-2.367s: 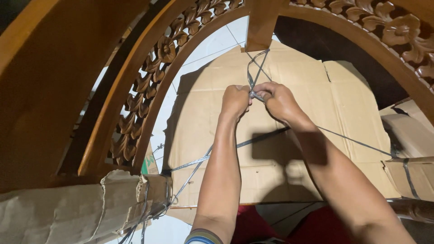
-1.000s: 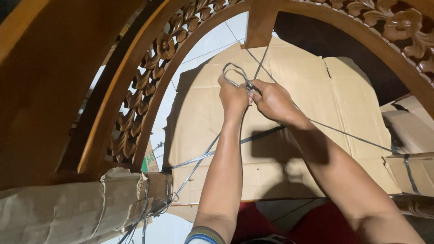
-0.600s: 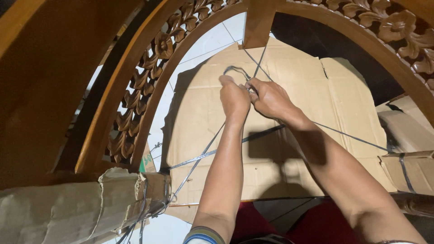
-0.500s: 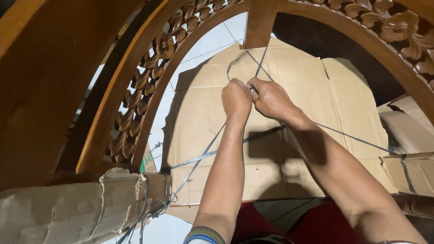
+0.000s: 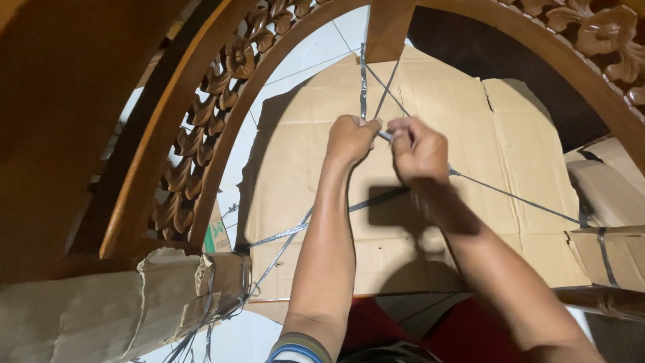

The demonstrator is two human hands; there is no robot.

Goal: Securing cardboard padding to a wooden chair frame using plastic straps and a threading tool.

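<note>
Head view: thin grey plastic strapping [image 5: 363, 81] is pinched tight by the left hand [image 5: 349, 138] and right hand [image 5: 418, 148], both fisted, over the flat brown cardboard sheet [image 5: 510, 134] under the carved wooden arch [image 5: 222, 81]. Knotting looks underway; steady tension seems needed.

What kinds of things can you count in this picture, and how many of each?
Bare hands gripping the grey plastic string: 2 (left hand, right hand)
Flat brown cardboard sheets on the floor: 1
Carved brown wooden arches: 1
Paper-wrapped wooden rails: 1
Total: 5
</note>
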